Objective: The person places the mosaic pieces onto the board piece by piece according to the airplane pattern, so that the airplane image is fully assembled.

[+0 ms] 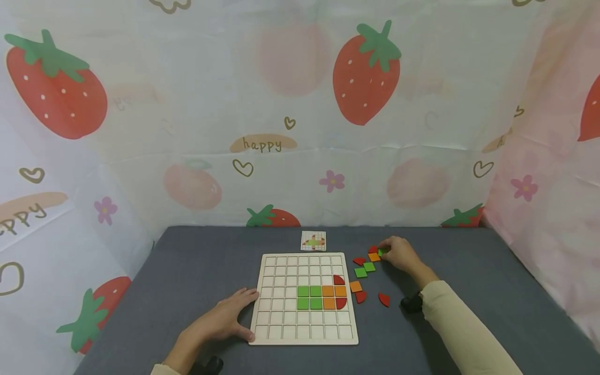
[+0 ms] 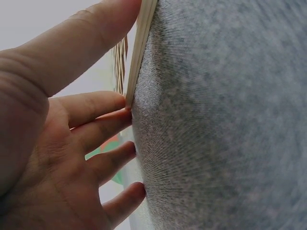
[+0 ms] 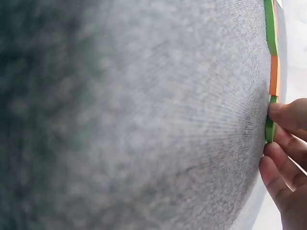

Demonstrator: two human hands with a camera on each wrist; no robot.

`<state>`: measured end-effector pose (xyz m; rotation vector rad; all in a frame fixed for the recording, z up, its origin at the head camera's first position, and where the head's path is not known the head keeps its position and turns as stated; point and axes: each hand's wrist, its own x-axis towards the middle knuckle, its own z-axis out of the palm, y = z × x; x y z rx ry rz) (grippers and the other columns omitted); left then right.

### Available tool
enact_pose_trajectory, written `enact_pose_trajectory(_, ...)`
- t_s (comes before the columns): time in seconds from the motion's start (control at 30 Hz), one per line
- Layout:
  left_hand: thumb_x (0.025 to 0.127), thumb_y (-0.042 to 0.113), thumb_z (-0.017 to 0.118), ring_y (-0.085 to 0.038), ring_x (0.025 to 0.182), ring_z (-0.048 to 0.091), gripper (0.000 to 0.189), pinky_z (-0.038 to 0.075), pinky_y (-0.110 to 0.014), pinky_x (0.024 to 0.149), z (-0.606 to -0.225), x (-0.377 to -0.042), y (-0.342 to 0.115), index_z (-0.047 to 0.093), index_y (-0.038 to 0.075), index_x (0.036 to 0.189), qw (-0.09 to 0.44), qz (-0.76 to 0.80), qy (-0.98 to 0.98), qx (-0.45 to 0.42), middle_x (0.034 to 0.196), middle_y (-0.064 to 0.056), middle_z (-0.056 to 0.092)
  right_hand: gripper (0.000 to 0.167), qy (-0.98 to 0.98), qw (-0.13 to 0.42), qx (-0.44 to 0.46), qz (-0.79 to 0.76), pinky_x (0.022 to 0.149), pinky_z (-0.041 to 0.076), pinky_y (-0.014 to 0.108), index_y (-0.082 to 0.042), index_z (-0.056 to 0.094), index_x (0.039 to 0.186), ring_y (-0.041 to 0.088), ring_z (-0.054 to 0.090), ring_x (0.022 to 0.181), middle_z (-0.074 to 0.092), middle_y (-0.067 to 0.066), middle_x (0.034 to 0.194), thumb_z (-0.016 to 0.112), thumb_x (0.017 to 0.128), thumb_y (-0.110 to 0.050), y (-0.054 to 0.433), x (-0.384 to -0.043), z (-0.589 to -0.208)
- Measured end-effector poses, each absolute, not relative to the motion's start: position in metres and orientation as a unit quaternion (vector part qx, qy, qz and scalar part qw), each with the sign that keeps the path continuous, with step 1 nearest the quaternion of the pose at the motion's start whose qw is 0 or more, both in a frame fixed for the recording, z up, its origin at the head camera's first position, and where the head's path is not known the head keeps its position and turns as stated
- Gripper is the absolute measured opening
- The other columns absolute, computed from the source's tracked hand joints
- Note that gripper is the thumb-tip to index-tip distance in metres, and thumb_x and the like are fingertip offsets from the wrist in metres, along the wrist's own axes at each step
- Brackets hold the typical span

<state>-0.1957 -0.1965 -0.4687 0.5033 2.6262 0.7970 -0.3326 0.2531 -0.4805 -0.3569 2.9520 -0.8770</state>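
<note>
My left hand rests at the left edge of a pale wooden grid board, thumb near the front corner. In the left wrist view its fingers are spread, with thumb and fingertips at the board's side. On the board several green squares adjoin three orange squares and two red quarter-round pieces. Beyond the board's right side, my right hand pinches a green square tile between thumb and fingers, close over the grey table. An orange tile lies beside it.
A small pattern card lies behind the board. Loose tiles lie to the board's right: two green squares, orange squares and several red quarter-rounds. A strawberry-print cloth hangs along the table's back edge.
</note>
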Motion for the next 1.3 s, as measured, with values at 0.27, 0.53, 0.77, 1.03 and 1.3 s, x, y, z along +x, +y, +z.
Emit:
enact_pose_trajectory(0.27, 0.066, 0.032, 0.087, -0.046, 0.145, 0.024, 0.097, 0.023, -0.07, 0.107, -0.468, -0.196, -0.196, 0.042, 0.0, 0.145, 0.174, 0.281, 0.926, 0.183, 0.153, -0.02, 0.039, 0.028, 0.953, 0.016, -0.116, -0.28, 0.08, 0.053, 0.047, 0.007, 0.068, 0.112, 0.035, 0.061, 0.097, 0.063, 0.024, 0.111, 0.067, 0.087, -0.005, 0.258, -0.329, -0.48)
enact_pose_trajectory(0.53, 0.066, 0.033, 0.086, -0.048, 0.144, 0.025, 0.097, 0.024, -0.071, 0.106, -0.468, -0.195, -0.198, 0.042, -0.002, 0.145, 0.172, 0.279, 0.924, 0.196, 0.152, -0.022, 0.039, 0.03, 0.943, 0.006, -0.105, -0.317, 0.08, 0.054, 0.047, 0.005, 0.068, 0.116, 0.036, 0.061, 0.101, 0.062, 0.023, 0.114, 0.068, 0.088, -0.008, 0.255, -0.317, -0.482)
enact_pose_trajectory(0.77, 0.066, 0.033, 0.086, -0.049, 0.143, 0.026, 0.096, 0.025, -0.07, 0.106, -0.468, -0.194, -0.197, 0.043, -0.003, 0.144, 0.169, 0.279, 0.925, 0.196, 0.151, -0.023, 0.04, 0.032, 0.932, -0.011, -0.115, -0.344, 0.074, 0.056, 0.04, 0.005, 0.067, 0.117, 0.036, 0.063, 0.1, 0.062, 0.022, 0.111, 0.068, 0.089, -0.01, 0.25, -0.304, -0.481)
enact_pose_trajectory(1.03, 0.065, 0.035, 0.086, -0.048, 0.144, 0.026, 0.098, 0.025, -0.07, 0.107, -0.468, -0.195, -0.197, 0.042, -0.002, 0.145, 0.168, 0.276, 0.927, 0.192, 0.152, -0.022, 0.04, 0.03, 0.92, -0.046, -0.131, -0.367, 0.072, 0.057, 0.037, 0.005, 0.068, 0.112, 0.034, 0.064, 0.095, 0.064, 0.019, 0.104, 0.071, 0.087, -0.011, 0.242, -0.292, -0.475)
enact_pose_trajectory(1.3, 0.065, 0.035, 0.086, -0.047, 0.144, 0.026, 0.098, 0.025, -0.07, 0.107, -0.467, -0.195, -0.196, 0.042, -0.002, 0.145, 0.168, 0.274, 0.928, 0.191, 0.152, -0.021, 0.04, 0.029, 0.924, -0.035, -0.114, -0.364, 0.075, 0.055, 0.039, 0.002, 0.07, 0.112, 0.029, 0.063, 0.093, 0.065, 0.015, 0.104, 0.072, 0.086, -0.01, 0.231, -0.285, -0.475)
